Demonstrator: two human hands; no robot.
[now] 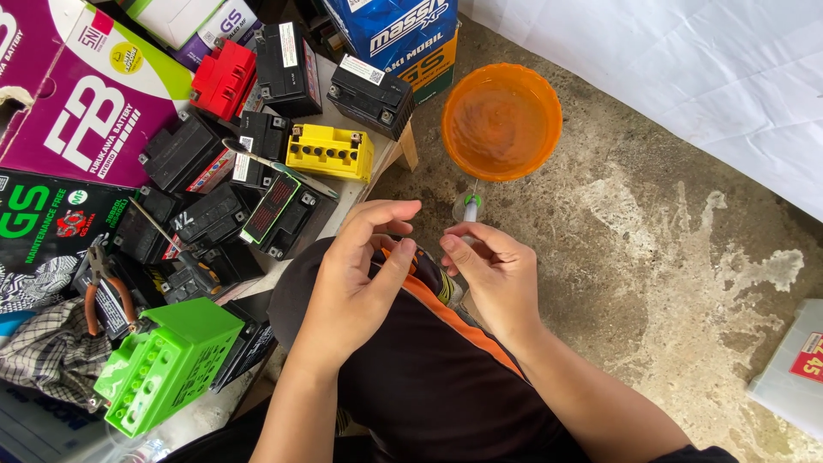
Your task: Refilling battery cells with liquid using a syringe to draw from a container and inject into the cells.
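Note:
My right hand (495, 273) grips a small clear tube with a green and white tip (470, 206), which sticks up out of the fist toward an orange bowl (501, 120). My left hand (356, 274) rests on my knee in black trousers with an orange stripe (429, 304). Its fingers are curled loosely and its thumb reaches toward the right hand. I cannot see anything held in the left hand.
The orange bowl of liquid stands on the concrete floor (651, 223). To the left lie several small black batteries (283, 214), a yellow one (330, 152), a red one (223, 77), a green one (163, 364), pliers (107, 287) and cardboard boxes (86, 94). A white sheet (686, 60) hangs at the upper right.

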